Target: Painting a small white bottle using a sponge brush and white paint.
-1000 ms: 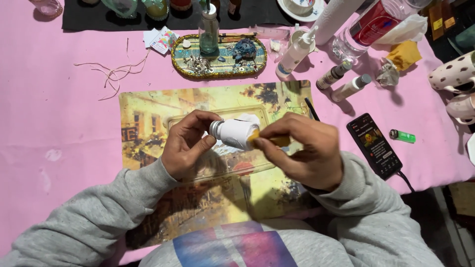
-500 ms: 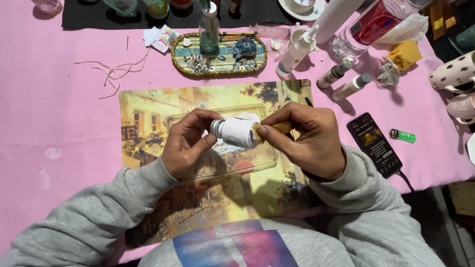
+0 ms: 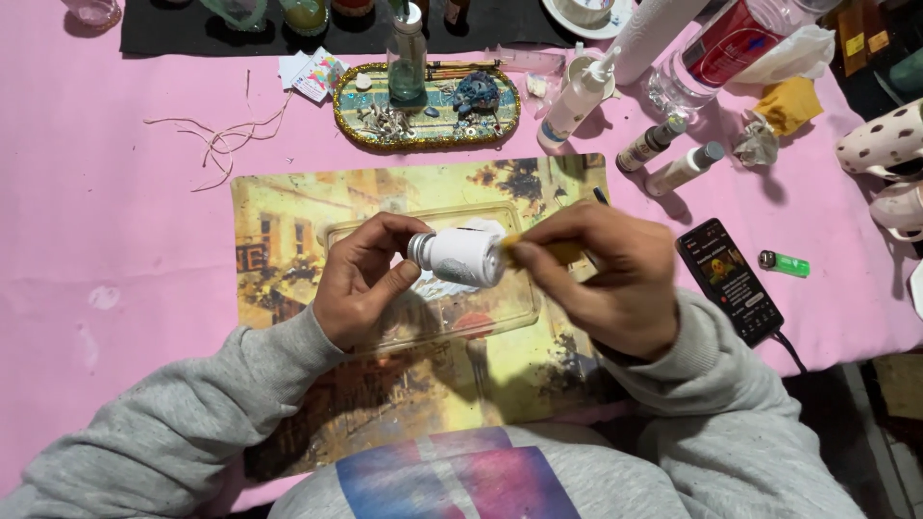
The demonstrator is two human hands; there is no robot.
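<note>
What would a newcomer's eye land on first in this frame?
Most likely the small white bottle at centre, lying sideways in the left hand while the right hand puts a yellow-handled tool to its end. Beneath them lies a yellow picture placemat on a pink tablecloth. Behind it sits a glittery oval tray of trinkets; a phone lies to the right.

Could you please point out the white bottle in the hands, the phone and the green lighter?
White bottle (image 3: pixel 461 256), head view, middle of its side.
Phone (image 3: pixel 729 281), head view, centre of its screen.
Green lighter (image 3: pixel 786 264), head view, middle of its body.
</note>
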